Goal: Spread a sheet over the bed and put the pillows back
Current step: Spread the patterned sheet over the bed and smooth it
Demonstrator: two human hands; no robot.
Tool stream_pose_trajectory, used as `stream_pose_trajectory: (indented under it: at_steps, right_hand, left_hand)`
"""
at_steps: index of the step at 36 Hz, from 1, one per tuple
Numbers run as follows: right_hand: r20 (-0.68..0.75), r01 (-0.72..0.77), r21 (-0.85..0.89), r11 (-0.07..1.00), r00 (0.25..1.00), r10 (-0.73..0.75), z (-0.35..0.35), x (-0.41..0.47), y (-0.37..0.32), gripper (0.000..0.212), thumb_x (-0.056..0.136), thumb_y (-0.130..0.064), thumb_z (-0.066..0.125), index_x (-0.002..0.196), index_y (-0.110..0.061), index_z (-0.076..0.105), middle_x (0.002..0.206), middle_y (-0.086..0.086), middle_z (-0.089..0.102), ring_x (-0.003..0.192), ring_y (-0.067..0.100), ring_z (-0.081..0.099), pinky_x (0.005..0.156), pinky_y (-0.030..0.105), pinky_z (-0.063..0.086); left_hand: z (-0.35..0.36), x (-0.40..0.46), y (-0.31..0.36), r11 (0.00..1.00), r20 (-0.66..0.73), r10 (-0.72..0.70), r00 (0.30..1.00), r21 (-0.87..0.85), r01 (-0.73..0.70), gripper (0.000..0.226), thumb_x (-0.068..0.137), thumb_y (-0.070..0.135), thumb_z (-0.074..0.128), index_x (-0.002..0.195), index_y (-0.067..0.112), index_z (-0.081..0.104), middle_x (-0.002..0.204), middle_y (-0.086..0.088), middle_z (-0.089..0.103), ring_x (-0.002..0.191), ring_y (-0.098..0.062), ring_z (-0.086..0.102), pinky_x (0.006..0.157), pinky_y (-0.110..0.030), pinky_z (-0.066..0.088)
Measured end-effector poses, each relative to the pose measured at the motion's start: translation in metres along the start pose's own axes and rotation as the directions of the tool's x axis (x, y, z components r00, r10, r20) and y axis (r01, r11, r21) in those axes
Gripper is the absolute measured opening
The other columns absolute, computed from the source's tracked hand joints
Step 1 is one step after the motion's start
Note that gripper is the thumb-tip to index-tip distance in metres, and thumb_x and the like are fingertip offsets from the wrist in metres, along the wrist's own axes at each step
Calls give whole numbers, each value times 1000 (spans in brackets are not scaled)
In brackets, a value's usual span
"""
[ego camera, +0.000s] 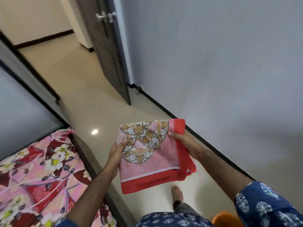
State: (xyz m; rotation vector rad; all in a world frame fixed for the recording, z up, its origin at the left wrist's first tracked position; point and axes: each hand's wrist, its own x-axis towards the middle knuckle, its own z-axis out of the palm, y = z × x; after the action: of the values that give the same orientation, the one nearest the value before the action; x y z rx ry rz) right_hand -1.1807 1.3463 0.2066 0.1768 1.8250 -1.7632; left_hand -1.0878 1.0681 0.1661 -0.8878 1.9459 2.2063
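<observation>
A folded sheet (pixel 151 154), pink with a red border and a gold-and-white floral medallion, is held in mid-air at centre frame, above the floor (pixel 91 89). The left hand (pixel 117 150) pinches its left edge; the right hand (pixel 179 139) grips its upper right edge. At lower left, a bed (pixel 37 169) with a floral cover is cut off by the frame. An orange object (pixel 225 219) at the bottom edge is partly hidden.

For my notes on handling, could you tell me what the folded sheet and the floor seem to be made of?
Folded sheet: thin printed woven cloth, probably cotton; matte, with limp layered edges. Floor: hard glossy cream tile or polished stone; it mirrors a lamp.
</observation>
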Motion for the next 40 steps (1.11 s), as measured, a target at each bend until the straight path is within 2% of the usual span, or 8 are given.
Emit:
stream_pose_trajectory:
  at_steps: [9,14,18,21,26,29,37,40]
  right_hand:
    - [299,18,-176,984,954,36,32,137,-83,36,87,-24,78,120,-13,70,113,8,77,106,29,73,100,44,55]
    - [461,34,-300,953,880,114,105,196,-102,37,85,-29,79,118,-14,71,113,8,77,105,28,73,101,45,54]
    - [588,81,-400,913,787,188,186,227,-103,35,87,-31,77,117,-15,71,110,7,78,102,27,74,98,43,56]
    - [659,120,-468,876,707,255,251,246,-96,38,87,-34,77,117,-12,70,108,8,78,102,29,74,95,44,57]
    - [712,192,-589,785,583,392,356,266,-81,42,88,-38,76,120,-11,70,110,8,77,102,29,74,98,48,56]
    - [731,243,-627,740,512,451,415,277,-74,55,80,-46,82,123,-14,68,114,8,76,105,30,73,102,52,53]
    - [738,396,-674,624,368,565,558,300,-49,73,64,-60,88,123,-23,69,116,1,76,112,26,70,108,52,48]
    - [723,481,-680,554,309,618,604,302,-36,47,83,-47,80,122,-24,70,115,0,76,111,23,70,109,49,48]
  left_hand:
    - [-5,27,32,987,-307,-6,952,-152,-43,61,88,60,68,135,22,59,124,-5,72,106,-21,73,93,-43,58]
    - [-30,27,33,964,-509,-27,860,-242,-113,34,100,32,59,133,26,55,115,16,67,88,13,66,71,-9,52]
    - [-72,25,10,899,-645,-195,739,-419,-129,50,93,40,67,136,17,55,123,-5,71,101,-16,73,88,-36,60]
    - [-99,26,-1,852,-702,-309,641,-504,-141,36,99,33,61,131,21,48,117,5,64,90,-8,65,79,-28,52]
    - [-151,21,-4,793,-750,-435,498,-581,-184,62,101,34,57,153,11,32,143,-5,47,138,-28,43,102,-39,34]
    - [-191,26,-18,759,-765,-485,424,-609,-231,70,100,41,58,155,11,27,160,-11,35,145,-33,35,110,-48,31]
    - [-246,28,-32,663,-741,-622,254,-671,-333,57,90,35,73,128,8,40,120,-14,63,94,-23,68,74,-36,56]
    - [-261,35,-46,613,-711,-669,216,-693,-379,72,75,35,85,126,10,42,114,-16,68,93,-29,72,80,-45,60]
